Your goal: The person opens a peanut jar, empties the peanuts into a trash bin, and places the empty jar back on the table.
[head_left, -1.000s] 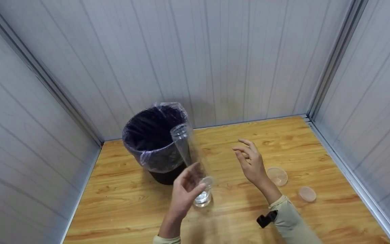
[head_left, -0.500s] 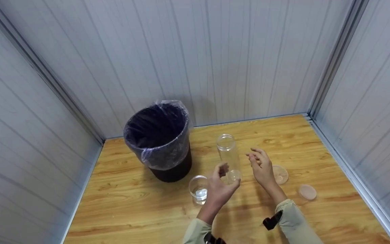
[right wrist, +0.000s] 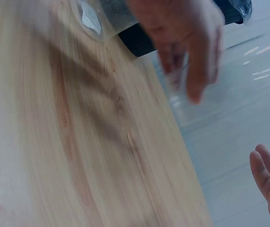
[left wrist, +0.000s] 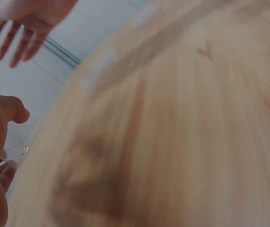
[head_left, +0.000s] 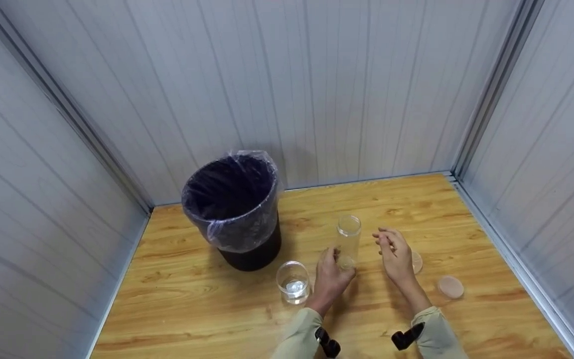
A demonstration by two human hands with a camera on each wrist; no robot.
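Note:
My left hand (head_left: pixel 331 280) grips a tall clear jar (head_left: pixel 349 243) around its lower part. The jar stands upright in the head view with its open mouth facing up and no lid on it. To its right, my right hand (head_left: pixel 397 259) holds nothing, its fingers loosely bent toward the jar with a gap between. In the right wrist view the left hand (right wrist: pixel 187 42) is blurred around the see-through jar (right wrist: pixel 205 101). A short, wide clear jar (head_left: pixel 293 284), also without a lid, stands just left of the left wrist.
A black bin (head_left: pixel 254 254) lined with a thin plastic bag stands at the back left. Two pale round lids lie on the wooden table: one lid (head_left: pixel 417 263) partly behind the right hand, another lid (head_left: pixel 451 287) farther right. Panel walls close in the back and both sides.
The left hand has carried the tall jar from beside the bin to the right and lower, uncovering the short jar. The right hand has shifted slightly right and nearer.

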